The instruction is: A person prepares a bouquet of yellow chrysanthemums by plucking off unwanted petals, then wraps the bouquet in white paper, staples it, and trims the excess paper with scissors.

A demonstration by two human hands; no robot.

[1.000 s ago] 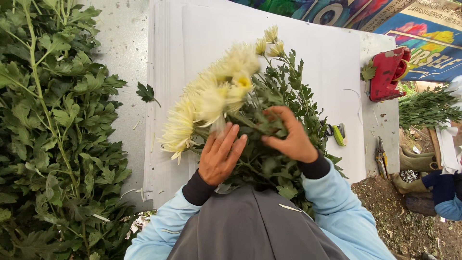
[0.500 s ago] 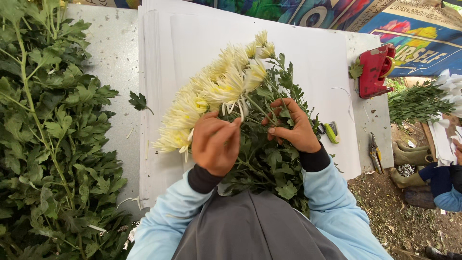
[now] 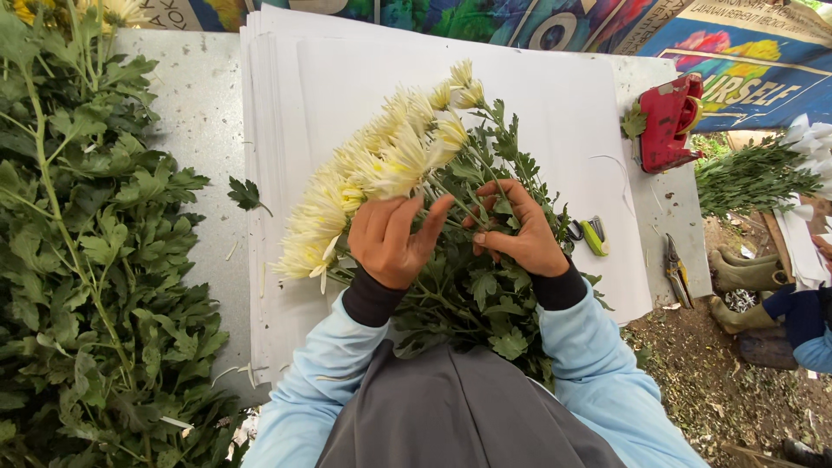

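A bunch of pale yellow flowers (image 3: 381,165) is held above a stack of white paper (image 3: 555,113) on the table (image 3: 195,104). The left hand (image 3: 394,238) is laid on the stems just below the blooms, fingers loosely spread, not closed. The right hand (image 3: 516,230) is curled around stems among the leaves, fingers clamped on them. A heap of greenery (image 3: 87,260) lies to the left; a red stapler (image 3: 667,121) and clippers (image 3: 676,269) lie to the right.

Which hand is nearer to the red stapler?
Right. The right hand grips the stems toward the red stapler; the left hand is farther, by the pale yellow blooms.
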